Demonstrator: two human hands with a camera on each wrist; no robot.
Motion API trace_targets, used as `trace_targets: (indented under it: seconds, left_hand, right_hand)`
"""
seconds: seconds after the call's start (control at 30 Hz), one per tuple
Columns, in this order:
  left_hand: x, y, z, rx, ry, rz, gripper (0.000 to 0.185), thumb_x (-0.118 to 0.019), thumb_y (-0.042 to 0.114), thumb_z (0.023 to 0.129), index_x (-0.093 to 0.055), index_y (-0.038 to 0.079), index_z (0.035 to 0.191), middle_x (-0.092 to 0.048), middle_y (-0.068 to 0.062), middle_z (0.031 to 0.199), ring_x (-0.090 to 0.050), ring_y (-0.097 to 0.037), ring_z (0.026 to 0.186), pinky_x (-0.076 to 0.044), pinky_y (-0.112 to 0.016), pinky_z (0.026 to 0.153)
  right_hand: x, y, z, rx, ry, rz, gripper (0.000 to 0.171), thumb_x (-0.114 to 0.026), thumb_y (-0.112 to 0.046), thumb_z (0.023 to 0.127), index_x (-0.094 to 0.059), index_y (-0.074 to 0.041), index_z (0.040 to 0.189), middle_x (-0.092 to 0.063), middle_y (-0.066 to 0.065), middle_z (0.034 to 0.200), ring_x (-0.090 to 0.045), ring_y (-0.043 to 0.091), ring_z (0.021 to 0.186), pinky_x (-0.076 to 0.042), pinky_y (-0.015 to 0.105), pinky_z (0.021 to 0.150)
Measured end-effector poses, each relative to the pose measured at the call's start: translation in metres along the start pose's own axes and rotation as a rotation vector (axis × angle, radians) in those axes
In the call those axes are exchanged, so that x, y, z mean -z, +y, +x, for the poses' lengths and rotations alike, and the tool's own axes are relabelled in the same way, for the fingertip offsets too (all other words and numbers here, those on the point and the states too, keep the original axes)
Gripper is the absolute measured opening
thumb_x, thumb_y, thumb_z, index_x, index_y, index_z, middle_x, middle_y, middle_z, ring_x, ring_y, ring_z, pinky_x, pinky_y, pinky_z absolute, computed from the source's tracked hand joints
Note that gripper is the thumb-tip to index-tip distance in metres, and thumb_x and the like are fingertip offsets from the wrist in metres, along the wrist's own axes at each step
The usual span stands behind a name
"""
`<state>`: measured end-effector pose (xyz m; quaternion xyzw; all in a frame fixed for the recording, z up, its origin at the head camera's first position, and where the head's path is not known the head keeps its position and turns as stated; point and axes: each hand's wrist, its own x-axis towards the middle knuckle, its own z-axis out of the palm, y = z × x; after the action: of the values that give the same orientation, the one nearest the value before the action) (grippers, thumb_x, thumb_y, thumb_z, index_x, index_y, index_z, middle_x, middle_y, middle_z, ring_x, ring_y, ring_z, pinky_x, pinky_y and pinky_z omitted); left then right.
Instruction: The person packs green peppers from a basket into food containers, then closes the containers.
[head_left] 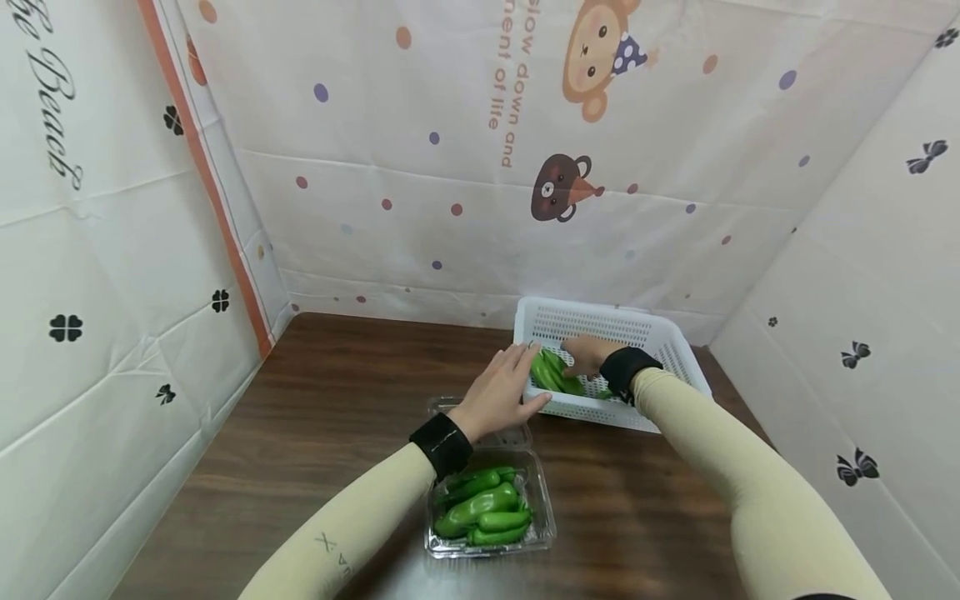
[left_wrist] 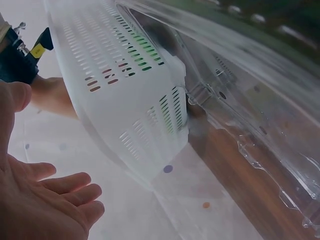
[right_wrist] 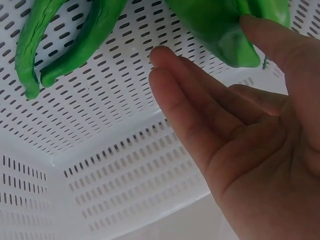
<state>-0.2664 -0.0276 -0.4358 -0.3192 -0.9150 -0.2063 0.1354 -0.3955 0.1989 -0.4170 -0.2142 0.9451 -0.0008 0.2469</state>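
Note:
My right hand reaches down into a white perforated basket, its fingers extended beside the green peppers. In the right wrist view, its thumb seems to touch a broad green pepper, and two slender peppers lie apart from the fingers. My left hand, fingers outstretched and holding nothing, hovers by the basket's near left corner, above the lid of a clear plastic clamshell box. Several green peppers lie in that box, whose lid is folded back toward the basket.
Everything stands on a dark brown wooden table. A printed cloth wall rises behind the basket, with more cloth at the left and the right. Bare wood shows left of the clamshell box and at its right.

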Motion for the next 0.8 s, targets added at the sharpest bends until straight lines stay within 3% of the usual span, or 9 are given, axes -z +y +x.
trace_targets:
  seconds: [0.43,0.8]
  left_hand:
    - [-0.0007,-0.0003,0.0012,-0.008,0.013,-0.007,0.079,-0.06,0.045,0.103,-0.029,0.0,0.159,-0.041,-0.026,0.156,-0.037,-0.039,0.148,-0.025,-0.05,0.124]
    - [0.001,0.0017,-0.0044,0.01,0.013,-0.019,0.076,-0.06,0.043,0.103,-0.029,0.003,0.16,-0.04,-0.026,0.157,-0.035,-0.039,0.148,-0.024,-0.05,0.124]
  right_hand:
    - [-0.0015,0.003,0.0071,-0.002,-0.025,0.07,0.057,-0.069,-0.018,0.1,-0.046,0.005,0.147,-0.061,0.026,0.13,-0.072,0.025,0.072,-0.06,0.035,0.062]
    - [-0.0017,0.0027,0.0049,-0.025,-0.046,0.158,0.057,-0.065,-0.015,0.103,-0.042,0.007,0.15,-0.055,0.03,0.137,-0.073,0.03,0.082,-0.063,0.042,0.074]
